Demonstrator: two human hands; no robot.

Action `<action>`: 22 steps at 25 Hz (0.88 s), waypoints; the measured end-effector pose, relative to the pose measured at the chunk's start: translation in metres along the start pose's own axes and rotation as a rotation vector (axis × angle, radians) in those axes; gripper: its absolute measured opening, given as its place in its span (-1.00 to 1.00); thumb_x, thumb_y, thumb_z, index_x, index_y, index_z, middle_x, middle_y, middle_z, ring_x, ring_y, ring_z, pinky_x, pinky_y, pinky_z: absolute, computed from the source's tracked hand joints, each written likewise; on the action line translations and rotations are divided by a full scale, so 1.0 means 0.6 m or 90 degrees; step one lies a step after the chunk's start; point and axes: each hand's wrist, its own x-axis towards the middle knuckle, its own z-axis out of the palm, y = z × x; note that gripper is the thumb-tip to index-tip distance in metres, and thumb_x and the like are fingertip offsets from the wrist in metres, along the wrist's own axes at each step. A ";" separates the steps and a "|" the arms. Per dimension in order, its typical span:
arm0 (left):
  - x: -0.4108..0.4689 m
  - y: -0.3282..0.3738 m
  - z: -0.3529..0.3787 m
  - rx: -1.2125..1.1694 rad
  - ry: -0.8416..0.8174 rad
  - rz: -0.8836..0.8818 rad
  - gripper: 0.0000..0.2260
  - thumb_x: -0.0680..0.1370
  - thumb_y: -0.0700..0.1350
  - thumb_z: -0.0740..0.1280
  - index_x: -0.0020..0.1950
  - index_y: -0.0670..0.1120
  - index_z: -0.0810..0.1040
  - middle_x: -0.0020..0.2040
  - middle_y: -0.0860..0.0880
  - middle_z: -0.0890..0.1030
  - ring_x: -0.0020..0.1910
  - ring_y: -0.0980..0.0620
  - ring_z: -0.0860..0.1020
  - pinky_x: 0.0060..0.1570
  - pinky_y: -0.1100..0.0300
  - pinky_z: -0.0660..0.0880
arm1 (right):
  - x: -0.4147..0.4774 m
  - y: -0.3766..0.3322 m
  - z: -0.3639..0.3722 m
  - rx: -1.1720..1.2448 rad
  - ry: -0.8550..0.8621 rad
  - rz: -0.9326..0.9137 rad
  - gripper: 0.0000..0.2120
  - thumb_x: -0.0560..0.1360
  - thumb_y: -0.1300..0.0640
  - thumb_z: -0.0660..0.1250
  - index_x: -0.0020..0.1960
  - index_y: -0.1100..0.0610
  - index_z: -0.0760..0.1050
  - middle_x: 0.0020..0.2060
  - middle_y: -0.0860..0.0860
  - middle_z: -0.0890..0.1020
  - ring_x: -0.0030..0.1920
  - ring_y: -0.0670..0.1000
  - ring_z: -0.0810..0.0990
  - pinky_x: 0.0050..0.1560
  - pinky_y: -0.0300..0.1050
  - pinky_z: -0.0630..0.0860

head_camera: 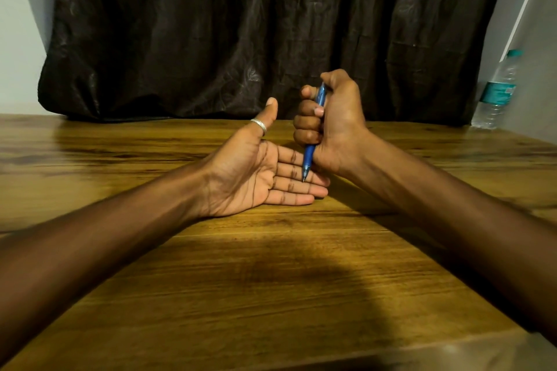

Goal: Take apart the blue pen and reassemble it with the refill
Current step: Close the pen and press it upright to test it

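While our right hand [334,126] wraps the blue pen [309,156] in a full fist, fingers curled round the barrel, our left hand [250,178] lies palm-up just beside it, fingers [289,170] straight, holding nothing. Pen's long axis runs near upright w/ a slight lean: top end up inside the fist, tip pointing down out of the fist's underside. That tip sits right over the left hand's fingers; whether it touches them we can't tell. So the pen is wholly w/ the right hand, and the left is the free one, directly under the tip end. Pen looks whole, no refill showing apart, so we judge takedown prob. not yet begun. Next move likely turns on the left hand closing on the short bare section below the fist, the only exposed length w/in reach, then twisting vs. the right's grip. Past the right hand, well apart, a water bottle [497,90] stands on the table [271,280].
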 end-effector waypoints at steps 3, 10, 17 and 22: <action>0.000 0.001 0.002 0.007 0.001 -0.001 -0.01 0.48 0.51 0.02 0.40 -0.39 0.38 0.25 -0.40 0.59 0.27 -0.28 0.60 0.30 -0.05 0.50 | 0.001 0.002 0.000 -0.019 0.008 -0.019 -0.63 0.60 -0.08 0.05 -0.26 0.10 0.39 -0.54 -0.08 0.25 -0.53 -0.09 0.13 -0.55 -0.23 0.05; 0.001 0.001 0.004 0.015 0.005 -0.004 -0.01 0.47 0.52 0.03 0.38 -0.39 0.40 0.24 -0.39 0.60 0.26 -0.26 0.61 0.28 -0.03 0.52 | 0.005 0.003 0.000 -0.014 0.026 -0.032 -0.69 0.59 -0.03 0.04 -0.15 0.12 0.41 -0.54 -0.08 0.24 -0.57 -0.10 0.14 -0.60 -0.29 0.08; 0.002 0.001 0.004 0.021 0.005 -0.004 -0.02 0.47 0.51 0.04 0.38 -0.38 0.42 0.24 -0.38 0.60 0.26 -0.25 0.61 0.29 -0.04 0.51 | 0.006 0.004 0.001 -0.024 0.028 -0.032 -0.68 0.61 -0.06 0.04 -0.10 0.13 0.43 -0.55 -0.09 0.25 -0.58 -0.11 0.15 -0.60 -0.29 0.10; 0.001 -0.001 0.006 0.034 0.010 0.001 -0.03 0.48 0.51 0.03 0.37 -0.37 0.43 0.23 -0.37 0.61 0.26 -0.24 0.61 0.29 -0.03 0.51 | 0.006 0.002 0.004 -0.032 0.043 -0.027 -0.72 0.60 -0.01 0.03 -0.09 0.13 0.41 -0.56 -0.08 0.25 -0.59 -0.10 0.14 -0.61 -0.30 0.08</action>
